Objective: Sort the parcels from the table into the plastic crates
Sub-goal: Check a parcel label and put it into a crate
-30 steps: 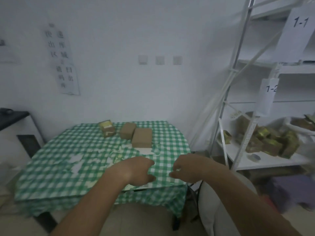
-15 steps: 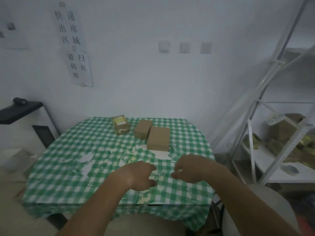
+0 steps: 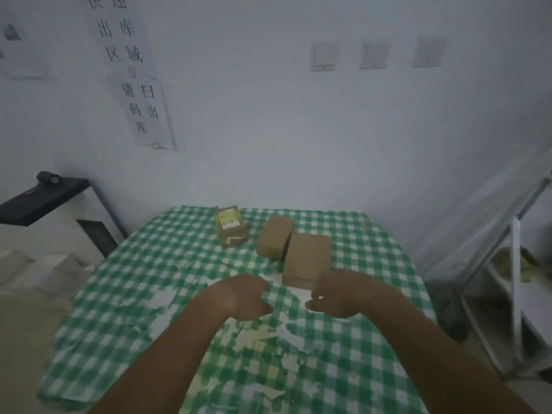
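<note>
Three cardboard parcels stand on the green-checked table (image 3: 125, 294). A large plain brown parcel (image 3: 307, 258) is nearest me, a smaller brown parcel (image 3: 274, 239) touches its far left side, and a yellow-taped parcel (image 3: 230, 228) sits further left near the table's back edge. My left hand (image 3: 242, 297) and my right hand (image 3: 337, 294) hover over the middle of the table, fingers loosely curled and holding nothing. My right hand is just in front of the large parcel. No plastic crate is in view.
The tablecloth is worn, with white torn patches (image 3: 161, 303) around my hands. A white metal shelf rack (image 3: 513, 264) stands to the right of the table. A black shelf (image 3: 38, 198) with a small dark object sits at the left wall.
The view has swung left and closer to the table, so the shelf rack has slid almost out of sight. Both hands have moved forward towards the large parcel, still holding nothing.
</note>
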